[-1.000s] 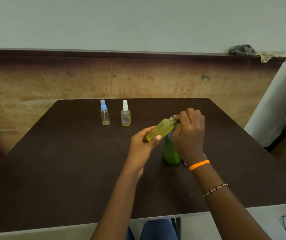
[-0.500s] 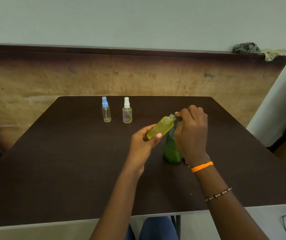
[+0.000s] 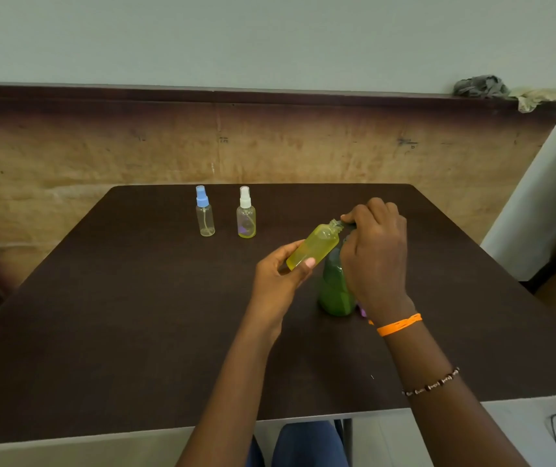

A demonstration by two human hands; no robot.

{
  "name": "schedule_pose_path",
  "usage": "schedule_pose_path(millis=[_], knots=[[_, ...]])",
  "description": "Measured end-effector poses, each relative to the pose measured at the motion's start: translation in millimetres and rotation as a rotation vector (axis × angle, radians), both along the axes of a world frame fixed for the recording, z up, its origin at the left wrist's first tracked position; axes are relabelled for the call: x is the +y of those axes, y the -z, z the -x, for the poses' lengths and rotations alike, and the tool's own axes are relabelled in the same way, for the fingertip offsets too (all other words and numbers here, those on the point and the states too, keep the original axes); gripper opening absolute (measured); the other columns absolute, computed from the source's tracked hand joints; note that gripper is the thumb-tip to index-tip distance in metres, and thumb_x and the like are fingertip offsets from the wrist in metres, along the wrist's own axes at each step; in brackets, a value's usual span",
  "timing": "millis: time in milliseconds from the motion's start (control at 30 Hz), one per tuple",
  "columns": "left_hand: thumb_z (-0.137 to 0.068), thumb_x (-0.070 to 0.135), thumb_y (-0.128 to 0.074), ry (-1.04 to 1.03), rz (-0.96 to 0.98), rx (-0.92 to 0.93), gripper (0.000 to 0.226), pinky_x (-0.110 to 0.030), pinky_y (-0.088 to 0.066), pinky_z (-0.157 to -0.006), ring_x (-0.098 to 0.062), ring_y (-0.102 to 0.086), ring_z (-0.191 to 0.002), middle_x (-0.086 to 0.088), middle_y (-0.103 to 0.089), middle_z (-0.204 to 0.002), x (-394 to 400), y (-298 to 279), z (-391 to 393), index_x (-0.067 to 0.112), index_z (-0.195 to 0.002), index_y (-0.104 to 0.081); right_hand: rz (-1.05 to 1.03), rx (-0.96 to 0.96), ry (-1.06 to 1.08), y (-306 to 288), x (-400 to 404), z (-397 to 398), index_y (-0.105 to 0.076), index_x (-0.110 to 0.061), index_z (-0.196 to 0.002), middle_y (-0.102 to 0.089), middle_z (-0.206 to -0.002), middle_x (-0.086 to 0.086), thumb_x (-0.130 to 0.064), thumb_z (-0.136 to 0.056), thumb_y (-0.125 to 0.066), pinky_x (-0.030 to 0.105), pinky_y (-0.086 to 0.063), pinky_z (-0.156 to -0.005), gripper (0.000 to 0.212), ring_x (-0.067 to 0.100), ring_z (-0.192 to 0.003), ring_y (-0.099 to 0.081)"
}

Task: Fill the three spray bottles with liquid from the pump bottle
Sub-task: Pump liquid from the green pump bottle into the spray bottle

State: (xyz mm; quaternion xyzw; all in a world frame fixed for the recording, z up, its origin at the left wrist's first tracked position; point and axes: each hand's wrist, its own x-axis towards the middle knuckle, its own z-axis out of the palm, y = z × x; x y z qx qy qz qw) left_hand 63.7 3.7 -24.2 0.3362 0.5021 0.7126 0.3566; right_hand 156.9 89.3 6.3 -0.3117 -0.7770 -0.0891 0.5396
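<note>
My left hand (image 3: 278,279) grips an uncapped spray bottle (image 3: 313,246) full of yellow liquid, tilted with its open neck toward the pump nozzle. My right hand (image 3: 376,251) rests on the head of the green pump bottle (image 3: 333,291), which stands on the dark table (image 3: 135,315); the pump head is mostly hidden under my fingers. Two capped spray bottles stand at the far side: one with a blue cap (image 3: 204,212), looking clear, and one with a white cap (image 3: 246,214), with a little yellow liquid at its base.
A small purple object (image 3: 361,311) peeks out behind the pump bottle, near my right wrist. A wooden panel runs behind the table, with crumpled cloths (image 3: 482,86) on its top ledge at right. The table's front edge is close to my knees.
Hands and bottles keep nearly the same pose. The view has shifted slightly; the tilted bottle stays at the pump nozzle.
</note>
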Motion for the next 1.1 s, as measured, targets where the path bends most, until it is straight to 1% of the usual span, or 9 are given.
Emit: schedule_pose_path(millis=[200,300,467,533,633,800,900,1033,1100], knots=[[-0.085,0.001,-0.060,-0.005,-0.003,0.005,0.029,-0.022,-0.051,-0.086,0.000,-0.063,-0.089,0.008,-0.068,-0.096,1,1,0,0.027,-0.098,-0.063,-0.046,0.130,0.011,25,-2,2,-0.066,0.003,-0.085,-0.055,-0.075,0.015,-0.007,-0.098,-0.027,0.039,-0.040,-0.066,0.043,0.026,-0.071,-0.046],[-0.086,0.000,-0.060,-0.003,0.003,-0.006,0.030,-0.021,-0.051,-0.086,0.001,-0.063,-0.088,0.009,-0.068,-0.096,1,0,-1,0.027,-0.098,-0.063,-0.048,0.084,0.001,21,0,-2,-0.065,0.003,-0.082,-0.055,-0.074,0.015,-0.003,-0.090,-0.034,0.039,-0.039,-0.065,0.033,0.029,-0.067,-0.050],[-0.086,0.001,-0.061,0.005,-0.005,-0.013,0.029,-0.020,-0.052,-0.085,0.000,-0.064,-0.089,0.010,-0.069,-0.094,0,1,0,0.028,-0.097,-0.063,0.007,0.021,-0.017,8,-2,-3,-0.063,-0.001,-0.083,-0.055,-0.081,0.013,-0.002,-0.076,-0.036,0.035,-0.036,-0.069,0.029,0.026,-0.077,-0.045],[-0.086,0.001,-0.061,0.004,0.003,-0.011,0.028,-0.018,-0.051,-0.083,0.000,-0.063,-0.090,0.009,-0.069,-0.095,1,2,0,0.026,-0.099,-0.063,-0.002,0.060,0.011,17,-3,0,-0.064,0.000,-0.085,-0.055,-0.080,0.014,-0.002,-0.085,-0.033,0.035,-0.036,-0.069,0.032,0.024,-0.076,-0.042],[-0.086,0.000,-0.059,-0.002,0.011,-0.009,0.030,-0.018,-0.051,-0.084,-0.001,-0.063,-0.089,0.006,-0.068,-0.098,2,1,-1,0.018,-0.110,-0.062,-0.052,0.120,0.031,26,-1,4,-0.065,0.002,-0.082,-0.054,-0.074,0.014,-0.014,-0.102,-0.018,0.035,-0.036,-0.067,0.054,0.022,-0.072,-0.039],[-0.087,0.001,-0.058,0.013,0.003,-0.013,0.028,-0.015,-0.052,-0.080,0.005,-0.064,-0.084,0.008,-0.067,-0.096,1,0,-1,0.023,-0.104,-0.061,-0.062,0.010,0.040,9,4,-1,-0.060,-0.001,-0.075,-0.053,-0.075,0.013,-0.002,-0.082,-0.036,0.034,-0.033,-0.064,0.025,0.026,-0.070,-0.043],[-0.087,0.001,-0.058,0.012,0.009,-0.020,0.028,-0.017,-0.051,-0.083,0.002,-0.064,-0.086,0.008,-0.067,-0.097,1,1,-1,0.018,-0.109,-0.061,-0.030,-0.029,-0.022,1,5,-3,-0.060,-0.003,-0.076,-0.053,-0.076,0.012,-0.005,-0.074,-0.034,0.031,-0.029,-0.065,0.026,0.023,-0.073,-0.041],[-0.087,0.000,-0.059,0.020,0.013,-0.007,0.028,-0.018,-0.051,-0.084,0.002,-0.063,-0.087,0.008,-0.067,-0.096,2,0,-1,0.026,-0.099,-0.062,-0.049,0.095,0.025,17,5,0,-0.062,0.000,-0.074,-0.052,-0.071,0.014,-0.006,-0.097,-0.024,0.036,-0.033,-0.063,0.044,0.022,-0.070,-0.037],[-0.087,0.000,-0.059,0.017,0.009,-0.001,0.028,-0.019,-0.051,-0.085,0.001,-0.063,-0.089,0.007,-0.068,-0.097,3,0,-1,0.026,-0.099,-0.062,-0.089,0.108,0.035,22,8,2,-0.060,0.000,-0.070,-0.051,-0.068,0.014,-0.006,-0.097,-0.029,0.036,-0.032,-0.062,0.041,0.022,-0.068,-0.037]])
